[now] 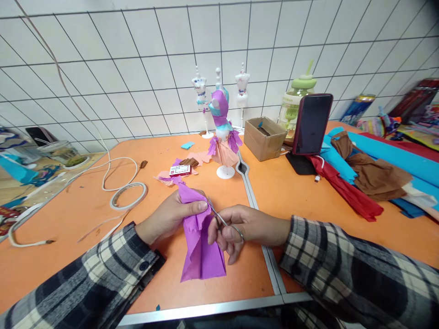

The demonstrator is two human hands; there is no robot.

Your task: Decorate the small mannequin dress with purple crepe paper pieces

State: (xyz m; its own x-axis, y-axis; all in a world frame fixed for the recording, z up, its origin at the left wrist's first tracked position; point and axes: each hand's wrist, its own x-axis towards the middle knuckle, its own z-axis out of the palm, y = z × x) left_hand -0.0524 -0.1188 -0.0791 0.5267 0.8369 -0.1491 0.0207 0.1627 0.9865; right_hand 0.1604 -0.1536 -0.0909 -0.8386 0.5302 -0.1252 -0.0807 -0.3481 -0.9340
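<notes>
My left hand [171,215] pinches the top of a folded piece of purple crepe paper [200,253], which hangs down onto the orange table [85,205]. In my right hand [240,228] is a small pair of metal scissors [219,218], fingers through the loops. The blades point up-left at the paper's upper edge, just beside my left thumb. Both sleeves are plaid.
A small mannequin [222,132] dressed in paper stands behind, with three bare ones near the tiled wall. Paper scraps and a red box [180,170], a tape roll [128,195], a white cable, a cardboard box [265,138], a phone on a stand [311,124], a bottle and crepe sheets [373,178] surround me.
</notes>
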